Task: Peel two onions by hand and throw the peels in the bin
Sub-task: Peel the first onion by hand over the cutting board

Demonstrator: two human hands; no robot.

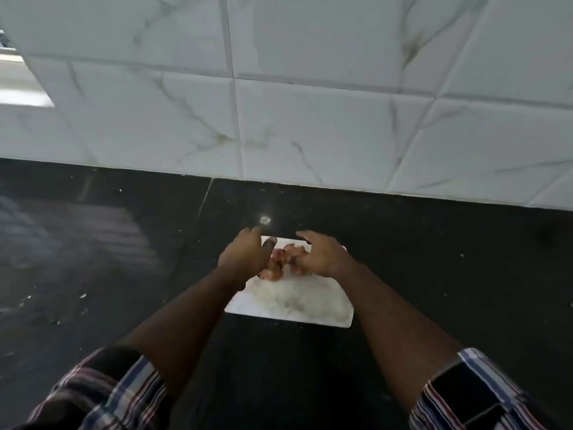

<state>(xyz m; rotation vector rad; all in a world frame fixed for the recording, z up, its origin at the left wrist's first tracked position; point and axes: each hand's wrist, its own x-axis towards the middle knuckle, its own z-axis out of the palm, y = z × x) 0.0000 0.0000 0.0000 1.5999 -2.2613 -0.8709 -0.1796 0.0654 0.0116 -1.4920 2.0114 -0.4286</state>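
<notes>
A small heap of reddish-brown onion peels (280, 259) lies at the far end of a white cutting board (294, 302). My left hand (245, 252) hovers over the heap's left side, fingers loosely curved and thumb pointing at the peels. My right hand (319, 256) closes in from the right, and its thumb and fingers curl round the edge of the heap. The picture is blurred. No whole onion and no bin are in view.
The board sits on a black stone counter (124, 259) with a few pale specks on it. A white marble-tiled wall (310, 103) rises right behind the counter. A window ledge (18, 88) shows at the far left.
</notes>
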